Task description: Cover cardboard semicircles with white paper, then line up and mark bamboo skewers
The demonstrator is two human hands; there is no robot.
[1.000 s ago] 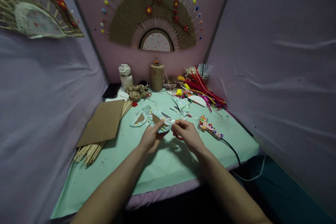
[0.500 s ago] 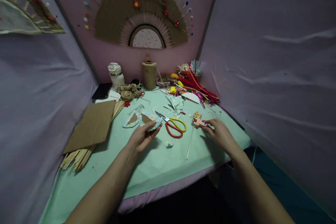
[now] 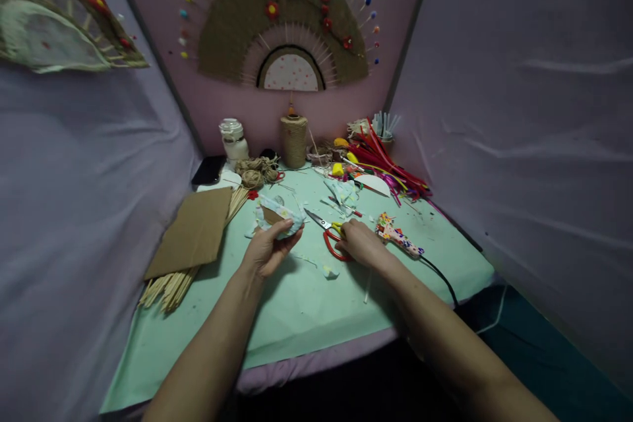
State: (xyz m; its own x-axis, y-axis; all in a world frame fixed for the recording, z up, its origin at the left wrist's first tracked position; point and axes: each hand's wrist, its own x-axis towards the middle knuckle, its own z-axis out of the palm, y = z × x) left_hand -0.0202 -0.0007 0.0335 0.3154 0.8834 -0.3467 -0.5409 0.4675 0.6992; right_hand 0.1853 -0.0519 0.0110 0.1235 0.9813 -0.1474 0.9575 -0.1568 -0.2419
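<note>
My left hand point(image 3: 270, 250) is closed on a cardboard piece edged with pale blue floral fabric point(image 3: 271, 208), raised a little above the table and tilted. Another fabric-edged part shows just behind it, partly hidden. My right hand point(image 3: 364, 242) has its fingers closed at the handles of the scissors point(image 3: 328, 244), one loop red and one yellow. The blades lie partly open and point toward the left hand. To the right of that hand rests a glue gun point(image 3: 401, 239) with a colourful pattern and a black cord. A clear glue stick point(image 3: 366, 291) lies partly under my right forearm.
A cardboard sheet point(image 3: 192, 231) lies over wooden sticks point(image 3: 171, 291) at left. Along the back stand a jar point(image 3: 234, 142), a twine spool point(image 3: 293, 142) and red pipe cleaners point(image 3: 388, 161). Fabric scraps point(image 3: 330, 271) lie nearby. A decorated cardboard fan point(image 3: 227, 33) hangs behind.
My right hand has let go of the glue gun and moved left to the scissors' handles. My left hand has lifted and tilted the fabric-edged piece. The view has shifted slightly.
</note>
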